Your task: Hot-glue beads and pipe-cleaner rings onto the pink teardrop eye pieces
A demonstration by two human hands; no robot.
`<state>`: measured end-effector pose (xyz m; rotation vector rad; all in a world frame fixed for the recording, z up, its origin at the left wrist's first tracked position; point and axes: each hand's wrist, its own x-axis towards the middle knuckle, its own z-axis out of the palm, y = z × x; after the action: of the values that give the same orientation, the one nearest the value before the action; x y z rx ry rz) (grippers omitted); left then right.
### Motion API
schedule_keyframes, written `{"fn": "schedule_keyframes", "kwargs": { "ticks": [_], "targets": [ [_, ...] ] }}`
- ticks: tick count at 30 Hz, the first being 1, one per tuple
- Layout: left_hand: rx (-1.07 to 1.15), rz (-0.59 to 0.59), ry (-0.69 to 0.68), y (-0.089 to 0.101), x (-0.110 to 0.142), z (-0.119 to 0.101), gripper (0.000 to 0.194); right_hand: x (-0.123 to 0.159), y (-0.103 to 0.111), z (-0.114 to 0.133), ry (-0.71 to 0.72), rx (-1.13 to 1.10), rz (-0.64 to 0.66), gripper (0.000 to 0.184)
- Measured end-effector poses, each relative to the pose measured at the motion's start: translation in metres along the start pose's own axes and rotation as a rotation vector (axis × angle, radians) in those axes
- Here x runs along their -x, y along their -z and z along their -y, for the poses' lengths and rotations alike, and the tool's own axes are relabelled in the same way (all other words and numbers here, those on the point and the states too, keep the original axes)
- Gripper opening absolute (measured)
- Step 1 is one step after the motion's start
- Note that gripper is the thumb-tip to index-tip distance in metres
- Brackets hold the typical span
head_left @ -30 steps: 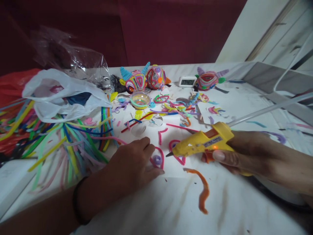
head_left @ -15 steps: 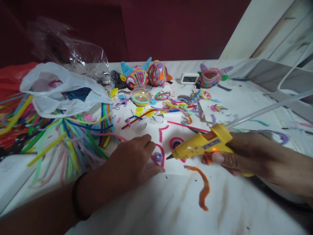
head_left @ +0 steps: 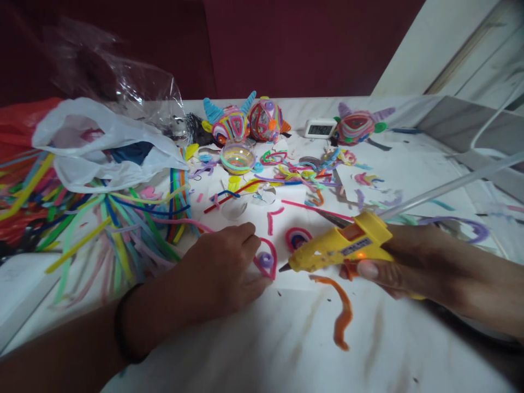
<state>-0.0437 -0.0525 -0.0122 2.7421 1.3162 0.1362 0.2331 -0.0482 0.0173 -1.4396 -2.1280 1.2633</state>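
My right hand [head_left: 401,267] is wrapped around a yellow hot glue gun [head_left: 339,245] with an orange light glowing on it. The nozzle points left, close to a pink teardrop loop of pipe cleaner [head_left: 273,256] with a purple coil [head_left: 266,260] inside. My left hand [head_left: 225,267] is closed at the left edge of that loop, finger and thumb holding it down on white paper; the fingertips are partly hidden. Behind the nozzle lies a pink ring with a dark blue and red centre [head_left: 295,238]. A bent pink piece [head_left: 271,221] is farther back.
An orange wavy pipe cleaner [head_left: 343,316] lies in front. Many loose pipe cleaners [head_left: 118,240] and a white plastic bag [head_left: 98,144] fill the left. At the back stand decorated balls [head_left: 266,120], a clear bowl [head_left: 237,158] and a digital clock [head_left: 320,129]. Scissors [head_left: 333,217] lie behind the gun.
The view has shifted slightly. Both hands keep their holds, and the glue gun's nozzle stays beside the pink loop.
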Motion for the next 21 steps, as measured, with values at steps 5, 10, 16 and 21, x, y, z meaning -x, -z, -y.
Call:
{"fn": "schedule_keyframes", "kwargs": {
  "ticks": [5, 10, 16, 21],
  "targets": [
    [0.001, 0.009, -0.013, 0.003, 0.0, 0.0, 0.012, -0.001, -0.001, -0.002, -0.001, 0.019, 0.032, 0.032],
    [0.006, 0.027, -0.002, 0.004, 0.0, 0.0, 0.013, 0.004, -0.004, -0.004, 0.057, 0.028, -0.047, 0.028],
    [0.014, 0.026, 0.0, 0.004, 0.0, -0.001, 0.015, 0.009, -0.006, -0.01, 0.015, 0.029, -0.029, 0.024],
    [0.0, 0.037, 0.027, 0.003, -0.001, -0.003, 0.019, 0.014, -0.007, -0.014, -0.035, 0.028, -0.023, 0.024]
  ]
}}
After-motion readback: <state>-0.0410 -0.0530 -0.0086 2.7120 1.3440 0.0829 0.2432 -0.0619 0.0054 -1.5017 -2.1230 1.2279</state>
